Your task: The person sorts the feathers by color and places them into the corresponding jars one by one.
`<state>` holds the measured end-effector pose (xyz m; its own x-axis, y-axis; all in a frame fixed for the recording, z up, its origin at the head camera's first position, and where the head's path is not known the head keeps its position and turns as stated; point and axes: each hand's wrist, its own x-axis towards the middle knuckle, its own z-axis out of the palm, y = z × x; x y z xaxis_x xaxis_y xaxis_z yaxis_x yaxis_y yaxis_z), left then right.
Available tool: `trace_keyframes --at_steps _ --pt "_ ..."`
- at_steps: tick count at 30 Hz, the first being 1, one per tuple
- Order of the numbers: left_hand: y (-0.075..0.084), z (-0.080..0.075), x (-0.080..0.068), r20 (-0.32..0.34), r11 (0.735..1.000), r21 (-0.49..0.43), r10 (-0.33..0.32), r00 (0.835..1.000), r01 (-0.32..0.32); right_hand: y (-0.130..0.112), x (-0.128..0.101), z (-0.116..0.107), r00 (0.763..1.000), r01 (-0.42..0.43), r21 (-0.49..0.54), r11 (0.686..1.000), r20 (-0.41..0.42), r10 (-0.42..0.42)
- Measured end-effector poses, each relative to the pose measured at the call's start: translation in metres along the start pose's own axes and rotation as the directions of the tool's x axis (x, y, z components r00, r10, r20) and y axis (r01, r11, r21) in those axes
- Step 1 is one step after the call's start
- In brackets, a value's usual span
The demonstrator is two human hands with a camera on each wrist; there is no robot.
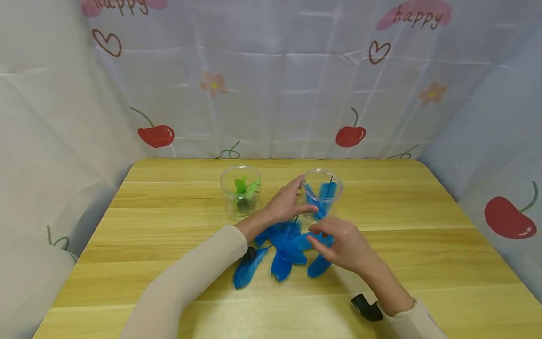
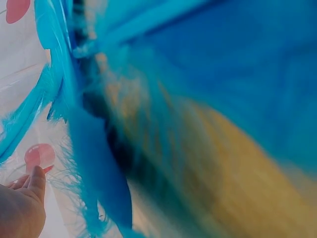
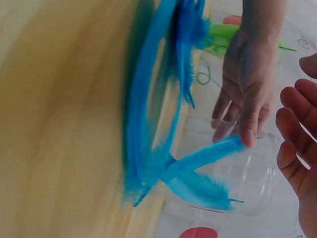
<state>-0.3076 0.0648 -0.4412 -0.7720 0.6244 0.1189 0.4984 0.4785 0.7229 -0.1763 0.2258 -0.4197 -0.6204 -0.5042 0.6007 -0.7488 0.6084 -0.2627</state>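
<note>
A pale wooden surface (image 1: 423,226) sits walled by cherry-print cloth (image 1: 271,94). The left hand (image 1: 288,203) has its grip around the clear cup with blue feathers (image 1: 323,193). At its 9 o'clock stands the green-feather cup (image 1: 240,192). The right hand (image 1: 345,245), released, hovers over loose blue feathers (image 1: 283,247).

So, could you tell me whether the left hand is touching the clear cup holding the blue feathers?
Touching: in the right wrist view the left hand has its fingers wrapped against the wall of the clear cup.
</note>
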Motion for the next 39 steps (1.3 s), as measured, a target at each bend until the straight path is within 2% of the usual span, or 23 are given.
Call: trace_keyframes --at_steps 7,11,15,21,29,39 --pt "-0.001 0.0 0.0 -0.002 1.0 0.021 -0.006 1.0 0.006 -0.003 -0.006 0.009 0.991 -0.004 -0.042 0.999 0.131 0.01" --pt "-0.001 0.0 0.0 0.001 1.0 0.021 -0.015 1.0 0.015 -0.006 -0.008 0.014 0.971 -0.019 -0.081 0.997 0.235 0.037" --pt "0.0 0.0 0.001 0.01 0.999 0.025 -0.031 0.999 0.031 -0.007 -0.011 0.019 0.95 -0.025 -0.107 0.994 0.306 0.056" --pt "0.0 0.0 0.0 0.017 0.999 0.021 -0.035 0.999 0.034 -0.009 -0.009 0.022 0.927 -0.011 -0.141 0.99 0.369 0.063" --pt "0.001 0.0 0.0 0.025 0.999 0.019 -0.039 0.999 0.039 -0.012 -0.005 0.025 0.873 -0.017 -0.187 0.982 0.477 0.105" --pt "0.0 0.0 0.001 0.026 0.999 0.026 -0.039 0.999 0.038 -0.012 -0.003 0.028 0.853 -0.005 -0.211 0.977 0.51 0.115"
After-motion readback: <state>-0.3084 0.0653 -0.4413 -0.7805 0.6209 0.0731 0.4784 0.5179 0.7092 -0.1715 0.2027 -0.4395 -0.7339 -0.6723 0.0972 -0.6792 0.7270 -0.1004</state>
